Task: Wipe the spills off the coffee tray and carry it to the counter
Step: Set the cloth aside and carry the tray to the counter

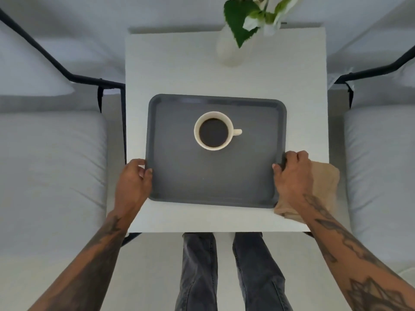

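Grey tray (215,176) carries one cup (213,130) of coffee, no writing legible. Left hand (133,182) and right hand (292,176) curl their fingers around its side rims; one tan cloth (325,185) lies beneath the right.

Home lounge, cushioned seats (51,167), white side table (179,63), vase (231,48)

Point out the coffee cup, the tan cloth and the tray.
coffee cup (213,130): head view, on the dark coffee inside the cup.
tan cloth (324,185): head view, on the folded part showing right of the right hand.
tray (211,178): head view, on the bare grey floor below the cup.
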### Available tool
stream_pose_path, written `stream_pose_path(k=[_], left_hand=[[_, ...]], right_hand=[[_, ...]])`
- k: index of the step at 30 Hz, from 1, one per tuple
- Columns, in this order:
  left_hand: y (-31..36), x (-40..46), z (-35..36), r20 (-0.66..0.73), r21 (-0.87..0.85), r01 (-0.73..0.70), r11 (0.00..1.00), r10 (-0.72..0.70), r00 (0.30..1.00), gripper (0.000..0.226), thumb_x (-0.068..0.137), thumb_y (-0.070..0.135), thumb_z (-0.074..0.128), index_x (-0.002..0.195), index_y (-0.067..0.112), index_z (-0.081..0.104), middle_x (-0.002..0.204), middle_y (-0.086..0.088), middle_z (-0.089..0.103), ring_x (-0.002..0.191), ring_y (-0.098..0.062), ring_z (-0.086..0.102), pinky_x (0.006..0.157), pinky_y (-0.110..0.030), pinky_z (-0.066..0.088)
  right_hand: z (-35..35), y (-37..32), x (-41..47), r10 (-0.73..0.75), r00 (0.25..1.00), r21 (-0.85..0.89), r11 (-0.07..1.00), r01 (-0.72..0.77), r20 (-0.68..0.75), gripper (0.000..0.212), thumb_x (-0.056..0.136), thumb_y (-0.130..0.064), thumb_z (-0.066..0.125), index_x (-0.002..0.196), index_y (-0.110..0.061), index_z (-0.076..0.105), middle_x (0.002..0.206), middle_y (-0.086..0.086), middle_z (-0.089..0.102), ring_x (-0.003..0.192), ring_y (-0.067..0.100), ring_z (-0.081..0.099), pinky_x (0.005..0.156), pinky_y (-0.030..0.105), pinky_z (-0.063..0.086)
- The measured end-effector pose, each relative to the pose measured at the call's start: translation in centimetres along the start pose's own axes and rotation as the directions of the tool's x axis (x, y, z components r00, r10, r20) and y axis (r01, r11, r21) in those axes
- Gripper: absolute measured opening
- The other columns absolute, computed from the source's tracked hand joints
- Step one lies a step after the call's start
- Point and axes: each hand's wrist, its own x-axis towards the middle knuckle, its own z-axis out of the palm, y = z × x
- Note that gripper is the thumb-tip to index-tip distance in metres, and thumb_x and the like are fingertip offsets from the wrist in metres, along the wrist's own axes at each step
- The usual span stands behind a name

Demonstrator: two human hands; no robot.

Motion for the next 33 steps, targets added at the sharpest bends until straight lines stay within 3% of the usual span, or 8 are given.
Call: stream_pose_path(k=[5, 11, 16, 18, 21, 24, 26, 33], left_hand=[[-2.3, -0.2, -0.3, 0.013, -0.004, -0.044, 0.999, 0.044, 0.999, 0.02, 0.096, 0.017, 0.057, 0.112, 0.006, 0.058, 0.091, -0.009, 0.062, 0.082, -0.032, 0.063, 0.07, -0.036, 0.045], [-4.4, -0.7, -1.3, 0.015, -0.024, 0.006, 1.0, -0.006, 1.0, 0.024, 0.096, 0.018, 0.057, 0.115, 0.004, 0.057, 0.097, -0.012, 0.063, 0.085, -0.032, 0.062, 0.072, -0.036, 0.044], [-3.4, -1.0, -2.6, -0.018, 0.058, -0.019, 0.998, 0.021, 1.0, 0.04, 0.09, 0.017, 0.067, 0.126, 0.002, 0.057, 0.117, -0.022, 0.059, 0.106, -0.038, 0.059, 0.083, -0.039, 0.046], [-1.2, -0.6, -3.5, -0.024, 0.037, -0.102, 0.994, 0.103, 0.994, 0.054, 0.087, 0.023, 0.072, 0.134, 0.007, 0.051, 0.128, -0.018, 0.052, 0.115, -0.031, 0.054, 0.089, -0.037, 0.046], [2.5, 1.2, -4.4, 0.129, -0.06, -0.311, 0.949, 0.316, 0.94, 0.076, 0.081, 0.034, 0.077, 0.145, 0.021, 0.038, 0.137, -0.008, 0.046, 0.123, -0.021, 0.051, 0.098, -0.038, 0.047], [5.9, 3.2, -4.1, 0.327, -0.12, -0.36, 0.925, 0.38, 0.866, 0.1, 0.074, 0.043, 0.081, 0.152, 0.039, 0.018, 0.149, -0.002, 0.036, 0.132, -0.021, 0.046, 0.104, -0.044, 0.046], [7.3, 4.2, -3.4, 0.406, -0.139, -0.37, 0.918, 0.394, 0.825, 0.109, 0.07, 0.043, 0.085, 0.153, 0.04, 0.015, 0.153, -0.002, 0.035, 0.134, -0.022, 0.045, 0.107, -0.047, 0.045], [7.8, 4.1, -1.7, 0.352, -0.259, -0.399, 0.88, 0.471, 0.809, 0.093, 0.069, 0.033, 0.089, 0.147, 0.027, 0.039, 0.141, 0.001, 0.055, 0.111, -0.015, 0.066, 0.096, -0.032, 0.055]], right_hand=[[0.2, -0.8, 0.5, -0.079, 0.997, -0.074, 0.994, 0.078, -0.006, 0.033, 0.089, -0.02, 0.06, 0.113, 0.003, 0.056, 0.111, 0.024, 0.053, 0.096, 0.039, 0.051, 0.081, 0.045, 0.048], [1.1, -2.5, -0.2, -0.094, 0.995, -0.057, 0.994, 0.095, 0.013, 0.031, 0.089, -0.019, 0.059, 0.111, 0.004, 0.057, 0.11, 0.023, 0.053, 0.098, 0.039, 0.05, 0.08, 0.045, 0.046], [0.9, -3.8, -0.9, -0.082, 0.997, -0.179, 0.981, 0.08, -0.004, 0.039, 0.086, -0.023, 0.061, 0.115, 0.002, 0.053, 0.114, 0.024, 0.052, 0.1, 0.039, 0.05, 0.08, 0.047, 0.044], [0.0, -5.3, -1.4, -0.19, 0.979, -0.068, 0.98, 0.186, -0.07, 0.05, 0.082, -0.028, 0.066, 0.123, -0.005, 0.05, 0.121, 0.021, 0.05, 0.106, 0.037, 0.05, 0.085, 0.047, 0.046], [-1.8, -8.7, -1.6, -0.445, 0.895, 0.251, 0.862, 0.44, -0.041, 0.071, 0.078, -0.04, 0.07, 0.138, -0.021, 0.038, 0.136, 0.005, 0.042, 0.122, 0.021, 0.044, 0.095, 0.033, 0.042], [-2.5, -11.9, -1.2, -0.551, 0.831, 0.374, 0.788, 0.489, 0.075, 0.092, 0.073, -0.046, 0.074, 0.148, -0.03, 0.022, 0.147, -0.004, 0.033, 0.132, 0.011, 0.034, 0.101, 0.025, 0.032], [-2.1, -12.9, -0.8, -0.58, 0.802, 0.392, 0.778, 0.492, 0.143, 0.1, 0.07, -0.049, 0.076, 0.149, -0.031, 0.018, 0.15, -0.005, 0.032, 0.134, 0.01, 0.035, 0.104, 0.027, 0.033], [-0.6, -12.7, -0.5, -0.596, 0.796, 0.395, 0.76, 0.517, 0.104, 0.079, 0.075, -0.045, 0.072, 0.143, -0.028, 0.035, 0.142, -0.006, 0.045, 0.122, 0.012, 0.049, 0.097, 0.038, 0.049]])
